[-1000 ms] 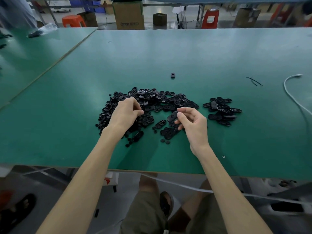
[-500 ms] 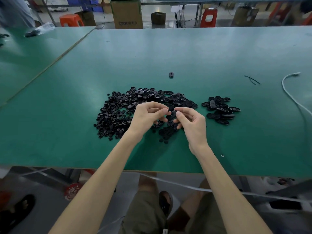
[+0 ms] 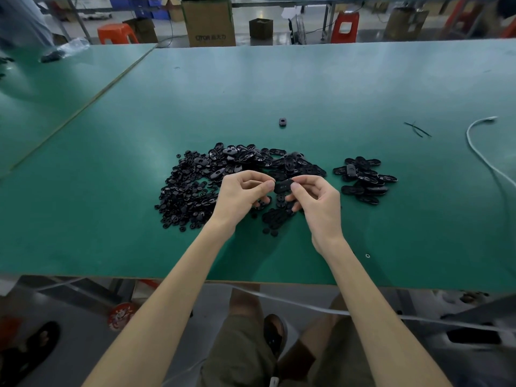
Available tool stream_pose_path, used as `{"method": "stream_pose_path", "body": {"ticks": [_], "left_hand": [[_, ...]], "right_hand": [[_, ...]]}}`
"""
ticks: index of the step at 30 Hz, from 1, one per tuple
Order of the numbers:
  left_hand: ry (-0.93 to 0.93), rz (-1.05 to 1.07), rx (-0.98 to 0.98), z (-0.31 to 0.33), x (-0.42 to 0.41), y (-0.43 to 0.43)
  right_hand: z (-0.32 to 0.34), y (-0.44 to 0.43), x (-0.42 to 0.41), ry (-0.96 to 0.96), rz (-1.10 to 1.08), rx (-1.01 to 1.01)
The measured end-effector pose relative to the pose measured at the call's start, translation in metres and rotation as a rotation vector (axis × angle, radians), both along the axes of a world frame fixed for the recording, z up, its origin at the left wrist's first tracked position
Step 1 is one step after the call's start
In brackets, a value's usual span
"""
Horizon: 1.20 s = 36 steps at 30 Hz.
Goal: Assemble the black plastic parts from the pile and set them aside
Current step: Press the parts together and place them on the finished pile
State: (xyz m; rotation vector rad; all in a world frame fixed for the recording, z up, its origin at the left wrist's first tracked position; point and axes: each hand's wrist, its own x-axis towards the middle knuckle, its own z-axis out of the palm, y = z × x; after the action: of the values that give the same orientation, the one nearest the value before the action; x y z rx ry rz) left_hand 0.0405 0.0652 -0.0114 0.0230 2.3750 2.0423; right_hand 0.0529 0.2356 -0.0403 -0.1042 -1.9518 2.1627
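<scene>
Left hand (image 3: 240,194) and right hand (image 3: 318,199) were close together, fingertips nearly touching, and both pinched one black oval part (image 3: 282,186) between them, held up off the green table (image 3: 307,88). The big pile (image 3: 192,188) of loose black parts lay under and to the left of the left hand and spread out beyond both hands. Just right of the right hand sat a smaller heap (image 3: 365,177) of oval pieces, apart from the pile. A lone part (image 3: 282,122) lay well beyond the hands. Far to the right, a white cable (image 3: 479,152) curved across the table.
</scene>
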Motion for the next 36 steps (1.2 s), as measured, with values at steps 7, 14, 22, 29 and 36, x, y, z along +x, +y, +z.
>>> {"method": "stream_pose_path", "body": {"ticks": [7, 14, 22, 29, 36], "left_hand": [[0.054, 0.034, -0.114, -0.003, 0.001, 0.012], [0.102, 0.091, -0.175, -0.008, 0.002, 0.017], [0.145, 0.100, -0.231, -0.008, 0.001, 0.018], [0.219, -0.035, -0.235, -0.008, -0.001, 0.011], [0.263, -0.004, -0.053, -0.006, -0.002, 0.015]], "right_hand": [[0.001, 0.000, 0.000, 0.000, 0.018, -0.008], [0.001, 0.000, 0.002, 0.003, 0.034, 0.001], [0.001, 0.000, 0.003, 0.000, 0.045, -0.017], [0.000, 0.001, 0.003, 0.004, 0.055, -0.030], [0.000, 0.001, 0.002, 0.016, 0.064, -0.012]]}}
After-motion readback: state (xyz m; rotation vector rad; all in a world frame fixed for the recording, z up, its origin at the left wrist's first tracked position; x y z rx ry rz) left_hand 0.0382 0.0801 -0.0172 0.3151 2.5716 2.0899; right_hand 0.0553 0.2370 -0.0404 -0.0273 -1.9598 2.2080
